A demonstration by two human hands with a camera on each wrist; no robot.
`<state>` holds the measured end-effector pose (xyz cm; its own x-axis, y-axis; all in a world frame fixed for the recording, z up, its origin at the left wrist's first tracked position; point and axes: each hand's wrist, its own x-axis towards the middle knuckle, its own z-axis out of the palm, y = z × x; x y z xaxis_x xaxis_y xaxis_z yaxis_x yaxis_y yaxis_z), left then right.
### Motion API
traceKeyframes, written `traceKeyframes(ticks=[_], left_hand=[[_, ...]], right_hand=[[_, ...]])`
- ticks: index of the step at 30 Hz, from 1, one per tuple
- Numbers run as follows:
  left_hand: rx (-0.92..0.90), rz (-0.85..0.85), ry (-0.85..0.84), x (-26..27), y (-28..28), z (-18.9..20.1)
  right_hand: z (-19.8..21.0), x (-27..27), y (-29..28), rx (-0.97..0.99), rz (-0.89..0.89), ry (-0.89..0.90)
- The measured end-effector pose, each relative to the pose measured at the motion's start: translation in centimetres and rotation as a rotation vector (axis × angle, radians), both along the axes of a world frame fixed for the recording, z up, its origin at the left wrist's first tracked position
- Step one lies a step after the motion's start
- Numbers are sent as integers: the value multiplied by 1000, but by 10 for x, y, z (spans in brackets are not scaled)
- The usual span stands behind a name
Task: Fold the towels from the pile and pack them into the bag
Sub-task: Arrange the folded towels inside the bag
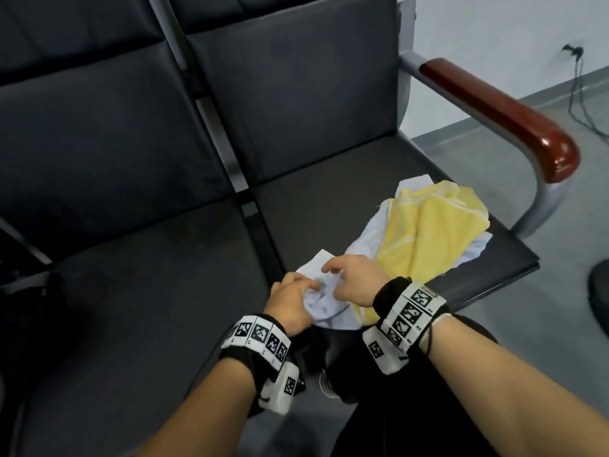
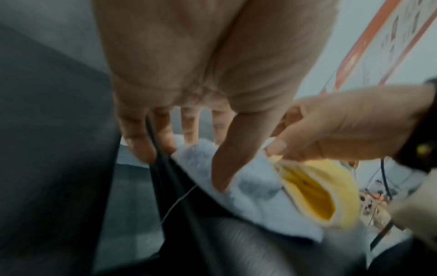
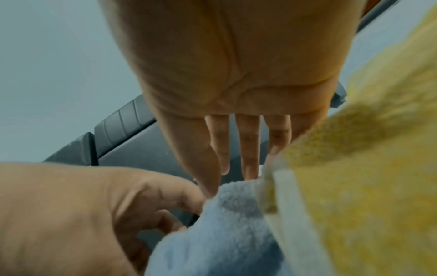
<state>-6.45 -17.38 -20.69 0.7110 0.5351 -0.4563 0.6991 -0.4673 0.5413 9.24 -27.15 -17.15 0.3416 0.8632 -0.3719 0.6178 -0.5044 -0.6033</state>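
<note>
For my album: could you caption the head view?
Both hands, left and right, gather a pale blue towel beside a yellow towel on a black seat.

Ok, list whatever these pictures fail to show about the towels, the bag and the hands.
- Dark bag: head view, mostly hidden under both wrists; opening and contents unseen.
- Pale blue terry towel: its full extent is covered by the crumpled yellow towel.
- Left hand, right hand: wrist views blurred; grip unclear.

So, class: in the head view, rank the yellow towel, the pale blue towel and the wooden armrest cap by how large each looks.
1. yellow towel
2. wooden armrest cap
3. pale blue towel, though part of it is hidden under the yellow one and both hands, so its rank is unsure.
</note>
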Motion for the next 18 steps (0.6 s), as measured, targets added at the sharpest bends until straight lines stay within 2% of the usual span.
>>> traceKeyframes(ticks=[3,7,11,16,18], left_hand=[[143,66,-81,3,-4,-9],[213,158,-167,11,12,5],[228,426,-410,19,41,47],[184,626,-737,11,69,111],[147,670,-813,2,75,134]], right_hand=[[1,6,-4,20,13,-12],[6,14,-11,-10,86,-94],[4,21,-12,9,85,-176],[-10,30,-9,-48,29,-198],[-11,34,-3,-26,-19,-187]])
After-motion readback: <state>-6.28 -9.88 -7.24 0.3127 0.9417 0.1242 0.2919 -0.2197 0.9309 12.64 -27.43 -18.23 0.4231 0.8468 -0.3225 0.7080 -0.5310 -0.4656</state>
